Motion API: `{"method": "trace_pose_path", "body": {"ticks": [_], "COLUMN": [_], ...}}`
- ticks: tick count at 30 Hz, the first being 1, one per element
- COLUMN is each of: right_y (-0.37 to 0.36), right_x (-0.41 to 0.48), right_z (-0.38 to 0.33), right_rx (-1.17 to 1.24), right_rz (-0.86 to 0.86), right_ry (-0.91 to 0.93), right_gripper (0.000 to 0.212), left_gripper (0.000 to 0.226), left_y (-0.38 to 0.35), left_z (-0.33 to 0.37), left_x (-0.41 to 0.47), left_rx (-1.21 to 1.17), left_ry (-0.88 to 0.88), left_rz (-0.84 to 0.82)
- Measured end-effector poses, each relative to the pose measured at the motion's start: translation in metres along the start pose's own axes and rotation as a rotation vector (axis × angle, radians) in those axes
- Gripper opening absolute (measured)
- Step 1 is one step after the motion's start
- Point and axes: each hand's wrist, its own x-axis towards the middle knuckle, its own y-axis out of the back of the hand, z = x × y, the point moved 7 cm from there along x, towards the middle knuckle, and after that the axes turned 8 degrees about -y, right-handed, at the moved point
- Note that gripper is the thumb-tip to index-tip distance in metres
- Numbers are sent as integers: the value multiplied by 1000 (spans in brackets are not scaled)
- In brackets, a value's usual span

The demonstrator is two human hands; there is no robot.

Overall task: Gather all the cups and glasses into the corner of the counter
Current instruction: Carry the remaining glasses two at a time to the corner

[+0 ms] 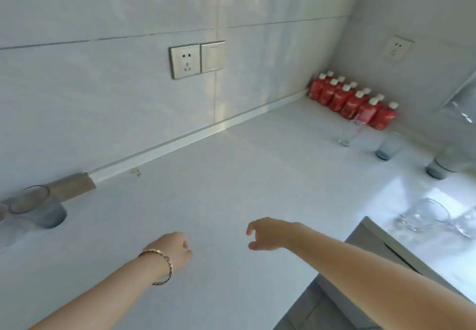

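Observation:
A white L-shaped counter runs into a far right corner. A bluish tumbler stands at the far left by the wall. To the right stand a clear stemmed glass, a bluish glass and another glass partly cut off. Clear glasses sit on the near right stretch, blurred. My left hand, with a bracelet on the wrist, hovers over the counter, fingers curled, holding nothing. My right hand hovers beside it, fingers loosely apart and empty.
Several red bottles with white caps fill the far corner against the right wall. A socket and switch are on the back wall, another socket on the right wall. The counter's front edge drops to the floor at lower right.

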Motion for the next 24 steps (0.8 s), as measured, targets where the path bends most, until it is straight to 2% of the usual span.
{"method": "trace_pose_path", "body": {"ticks": [3, 8, 12, 19, 24], "right_y": [9, 13, 20, 69, 115], "right_x": [-15, -42, -62, -61, -20], "right_z": [108, 289, 404, 519, 569], "right_rx": [80, 205, 249, 387, 419], "right_rz": [49, 133, 200, 335, 425], "right_ry": [-88, -226, -339, -417, -465], "right_gripper": [46, 41, 37, 33, 42], "left_gripper": [7, 13, 13, 11, 25], "left_y": [-2, -23, -36, -34, -27], "left_z": [91, 245, 353, 464, 504], "left_x": [38, 96, 135, 205, 275], "left_rx": [-6, -157, -156, -48, -4], "left_ry": [-57, -101, -171, -228, -243], "left_rz": [18, 57, 85, 53, 19]}}
